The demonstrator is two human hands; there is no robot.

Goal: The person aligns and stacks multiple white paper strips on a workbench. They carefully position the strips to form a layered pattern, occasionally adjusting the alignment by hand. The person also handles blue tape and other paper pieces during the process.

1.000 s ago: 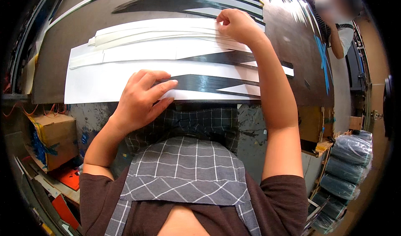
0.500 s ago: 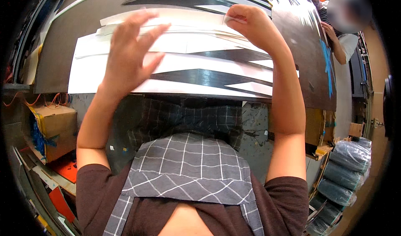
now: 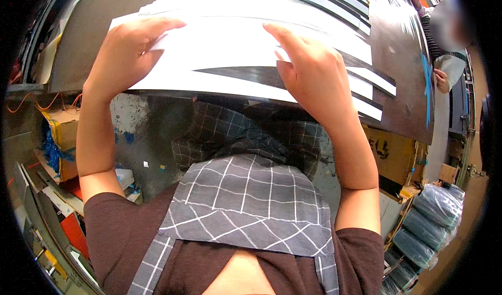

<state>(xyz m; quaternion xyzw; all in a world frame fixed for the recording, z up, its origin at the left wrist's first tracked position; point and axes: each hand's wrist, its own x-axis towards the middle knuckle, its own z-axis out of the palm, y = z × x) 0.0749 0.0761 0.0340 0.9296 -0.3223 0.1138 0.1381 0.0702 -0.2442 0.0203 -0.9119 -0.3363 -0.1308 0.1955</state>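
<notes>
A bright white sheet (image 3: 225,44) lies among pale sheets and strips on the dark table, spanning the space between my hands. My left hand (image 3: 123,54) is at its left part, index finger stretched over the white surface and thumb apart below. My right hand (image 3: 314,67) mirrors it, index finger straight toward the sheet and thumb held away. Glare hides where the sheet's edges meet my fingers. Just below the sheet, a dark pointed gap (image 3: 240,74) shows between white pieces. White strips (image 3: 371,81) stick out right of my right hand.
More white strips (image 3: 329,7) lie at the far right of the dark tabletop (image 3: 86,39). Blue tape (image 3: 426,86) marks its right side, where another person's hand (image 3: 442,81) shows. Cardboard boxes (image 3: 392,156) stand below. Plastic-wrapped bundles (image 3: 436,206) are stacked lower right.
My left hand has moved left and slightly down, and my right hand has come down and left. The white sheet now covers strips that showed between them. The view has shifted.
</notes>
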